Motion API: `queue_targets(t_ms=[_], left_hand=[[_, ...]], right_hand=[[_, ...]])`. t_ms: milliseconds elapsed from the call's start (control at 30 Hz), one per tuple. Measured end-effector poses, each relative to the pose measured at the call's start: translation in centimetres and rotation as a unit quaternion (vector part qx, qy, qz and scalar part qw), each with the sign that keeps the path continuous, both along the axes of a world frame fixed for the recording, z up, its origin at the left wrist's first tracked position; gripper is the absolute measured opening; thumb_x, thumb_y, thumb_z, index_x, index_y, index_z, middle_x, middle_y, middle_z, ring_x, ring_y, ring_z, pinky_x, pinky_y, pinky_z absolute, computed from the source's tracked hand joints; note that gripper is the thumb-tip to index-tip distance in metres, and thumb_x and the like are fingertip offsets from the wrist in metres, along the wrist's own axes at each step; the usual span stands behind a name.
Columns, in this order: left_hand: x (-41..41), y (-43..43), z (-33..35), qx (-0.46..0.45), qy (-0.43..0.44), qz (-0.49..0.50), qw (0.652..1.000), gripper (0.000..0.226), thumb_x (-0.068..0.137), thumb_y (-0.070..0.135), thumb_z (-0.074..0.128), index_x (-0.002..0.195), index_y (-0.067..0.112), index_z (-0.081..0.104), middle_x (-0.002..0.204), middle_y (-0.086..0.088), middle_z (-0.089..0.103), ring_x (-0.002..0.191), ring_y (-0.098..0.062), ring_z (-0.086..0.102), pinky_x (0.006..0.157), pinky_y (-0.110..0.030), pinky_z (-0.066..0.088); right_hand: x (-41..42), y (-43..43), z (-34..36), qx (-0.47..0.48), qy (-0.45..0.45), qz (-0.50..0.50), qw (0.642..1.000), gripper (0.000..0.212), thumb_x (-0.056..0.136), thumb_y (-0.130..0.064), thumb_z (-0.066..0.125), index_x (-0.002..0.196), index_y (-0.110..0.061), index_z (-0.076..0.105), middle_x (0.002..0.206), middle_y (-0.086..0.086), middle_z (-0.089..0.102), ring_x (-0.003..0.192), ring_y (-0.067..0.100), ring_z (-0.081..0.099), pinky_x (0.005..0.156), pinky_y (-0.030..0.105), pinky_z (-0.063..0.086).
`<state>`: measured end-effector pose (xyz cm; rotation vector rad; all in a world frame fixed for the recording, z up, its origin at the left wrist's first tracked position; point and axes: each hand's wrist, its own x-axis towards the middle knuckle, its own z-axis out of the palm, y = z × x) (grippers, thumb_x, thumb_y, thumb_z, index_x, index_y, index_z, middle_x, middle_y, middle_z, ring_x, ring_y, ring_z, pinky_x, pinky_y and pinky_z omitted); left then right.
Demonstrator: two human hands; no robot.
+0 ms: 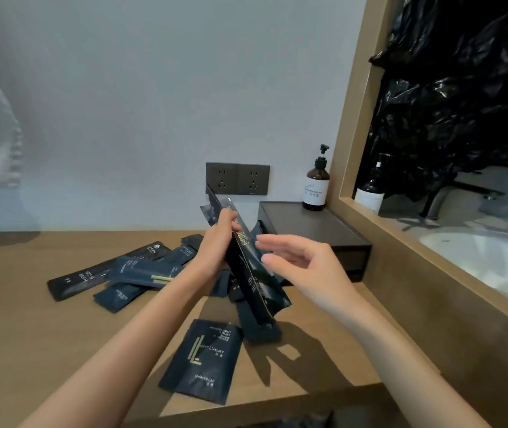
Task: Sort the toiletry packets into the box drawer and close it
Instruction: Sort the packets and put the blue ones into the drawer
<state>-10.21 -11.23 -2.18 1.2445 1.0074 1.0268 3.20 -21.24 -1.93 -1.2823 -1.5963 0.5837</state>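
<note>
My left hand (215, 242) grips a bundle of long dark toiletry packets (252, 273), held upright and tilted above the wooden counter (30, 335). Just right of the bundle hovers my right hand (296, 264), fingers spread, holding nothing. Several more dark packets (135, 270) lie scattered on the counter to the left, among them a long toothbrush packet (92, 276). A square shower cap packet (203, 359) lies flat near the counter's front edge. The dark box with the drawer (317, 230) stands at the back right; its drawer front is mostly hidden behind my hands.
A brown pump bottle (316, 183) stands on the box's far corner. A double wall socket (237, 179) sits behind it. A wood-framed mirror (363, 149) rises along the right side, reflecting black plastic and a sink.
</note>
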Motion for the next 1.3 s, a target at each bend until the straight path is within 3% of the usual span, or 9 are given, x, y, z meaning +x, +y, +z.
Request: queue_targets(t_ms=[267, 367, 500, 667, 733, 833, 933, 1133, 1300], left_hand=[[-2.3, -1.5, -3.6, -0.026, -0.091, -0.042, 0.995, 0.040, 0.092, 0.034, 0.037, 0.091, 0.009, 0.067, 0.091, -0.010, 0.058, 0.071, -0.017, 0.050, 0.062, -0.028, 0.041], [-2.5, -1.0, -4.8, -0.048, -0.112, -0.072, 0.990, 0.045, 0.094, 0.031, 0.038, 0.111, 0.003, 0.068, 0.100, -0.013, 0.061, 0.071, -0.017, 0.052, 0.062, -0.027, 0.044], [-2.5, 0.0, -6.3, -0.082, -0.141, -0.092, 0.982, 0.038, 0.095, 0.033, 0.046, 0.118, 0.012, 0.069, 0.125, -0.011, 0.061, 0.096, -0.026, 0.054, 0.085, -0.036, 0.046], [-3.1, 0.5, -7.8, -0.110, -0.180, -0.098, 0.973, 0.036, 0.096, 0.036, 0.048, 0.121, 0.019, 0.067, 0.111, -0.009, 0.065, 0.081, -0.020, 0.064, 0.069, -0.034, 0.056], [-3.5, 0.8, -8.2, -0.124, -0.191, -0.091, 0.970, 0.034, 0.096, 0.036, 0.048, 0.119, 0.020, 0.068, 0.102, -0.008, 0.068, 0.076, -0.019, 0.067, 0.068, -0.034, 0.057], [-3.7, 1.0, -8.3, -0.117, -0.172, -0.083, 0.975, 0.033, 0.096, 0.036, 0.048, 0.118, 0.021, 0.068, 0.104, -0.007, 0.068, 0.091, -0.024, 0.065, 0.077, -0.040, 0.053], [-3.7, 1.3, -8.6, -0.080, -0.121, -0.054, 0.988, 0.032, 0.091, 0.040, 0.056, 0.112, 0.021, 0.071, 0.098, -0.008, 0.068, 0.082, -0.021, 0.063, 0.070, -0.036, 0.052], [-3.8, 1.6, -9.4, -0.061, -0.065, 0.001, 0.996, 0.039, 0.082, 0.041, 0.069, 0.097, 0.006, 0.071, 0.086, -0.011, 0.075, 0.074, -0.026, 0.069, 0.076, -0.039, 0.056], [-3.5, 1.3, -9.7, -0.038, -0.038, -0.007, 0.999, 0.044, 0.080, 0.047, 0.069, 0.093, 0.004, 0.071, 0.086, -0.011, 0.076, 0.076, -0.025, 0.070, 0.080, -0.039, 0.056]], right_hand=[[5.1, -2.1, -4.4, -0.070, 0.122, -0.160, 0.977, 0.029, 0.094, -0.012, 0.059, 0.120, -0.022, 0.063, 0.114, -0.006, 0.068, 0.107, 0.010, 0.063, 0.091, 0.026, 0.052], [6.8, -1.3, -6.3, -0.126, 0.265, -0.170, 0.941, 0.033, 0.092, -0.011, 0.062, 0.124, -0.015, 0.060, 0.119, 0.007, 0.065, 0.106, 0.020, 0.064, 0.087, 0.028, 0.052], [8.0, 0.7, -7.8, -0.187, 0.391, -0.149, 0.889, 0.044, 0.093, -0.009, 0.058, 0.135, -0.011, 0.049, 0.126, 0.010, 0.060, 0.105, 0.022, 0.062, 0.088, 0.031, 0.049], [8.3, 3.0, -8.3, -0.208, 0.503, -0.142, 0.827, 0.046, 0.099, -0.011, 0.047, 0.144, -0.005, 0.036, 0.141, 0.017, 0.050, 0.120, 0.031, 0.054, 0.090, 0.034, 0.046], [8.1, 3.6, -8.3, -0.206, 0.522, -0.136, 0.817, 0.047, 0.100, -0.013, 0.047, 0.144, -0.006, 0.035, 0.141, 0.018, 0.050, 0.123, 0.032, 0.053, 0.090, 0.035, 0.045], [7.9, 4.4, -8.3, -0.189, 0.545, -0.129, 0.807, 0.051, 0.099, -0.019, 0.050, 0.146, -0.008, 0.033, 0.140, 0.016, 0.050, 0.107, 0.029, 0.058, 0.086, 0.033, 0.049], [7.7, 5.1, -8.4, -0.171, 0.567, -0.131, 0.795, 0.056, 0.096, -0.020, 0.055, 0.145, -0.006, 0.033, 0.137, 0.018, 0.050, 0.104, 0.026, 0.058, 0.081, 0.032, 0.052], [7.4, 5.7, -8.5, -0.162, 0.563, -0.170, 0.792, 0.055, 0.091, -0.027, 0.063, 0.136, -0.004, 0.043, 0.107, 0.013, 0.057, 0.104, 0.021, 0.059, 0.082, 0.029, 0.054], [6.7, 5.0, -8.4, -0.164, 0.537, -0.213, 0.799, 0.063, 0.088, -0.037, 0.065, 0.138, -0.007, 0.040, 0.119, 0.015, 0.052, 0.095, 0.018, 0.060, 0.073, 0.025, 0.054]])
